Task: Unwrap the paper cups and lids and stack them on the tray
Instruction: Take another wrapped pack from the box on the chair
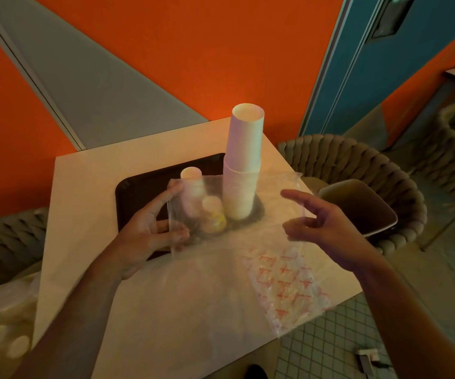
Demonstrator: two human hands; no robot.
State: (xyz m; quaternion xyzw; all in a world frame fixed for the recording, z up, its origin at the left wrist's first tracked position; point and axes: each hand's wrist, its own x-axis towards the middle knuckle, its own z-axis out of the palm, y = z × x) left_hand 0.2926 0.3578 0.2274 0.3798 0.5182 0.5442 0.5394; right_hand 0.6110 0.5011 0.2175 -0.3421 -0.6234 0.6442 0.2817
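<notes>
At the frame's centre a tall stack of paper cups (242, 170) stands on the dark tray (136, 187), with shorter stacks (193, 187) beside it. The left hand (150, 228) pinches the edge of a clear plastic bag (221, 269) spread across the table (84, 201); the right hand (319, 222) hovers over it, fingers loosely spread.

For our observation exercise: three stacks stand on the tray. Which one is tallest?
The stack of big paper cups at the tray's right end; the two small stacks left of it are far shorter.

Woven chair (357, 165) at 3 o'clock off the white table (84, 203), grey seat cushion (357, 206) on it; second woven chair (5, 242) at 9; orange wall (193, 50) at 12.
</notes>
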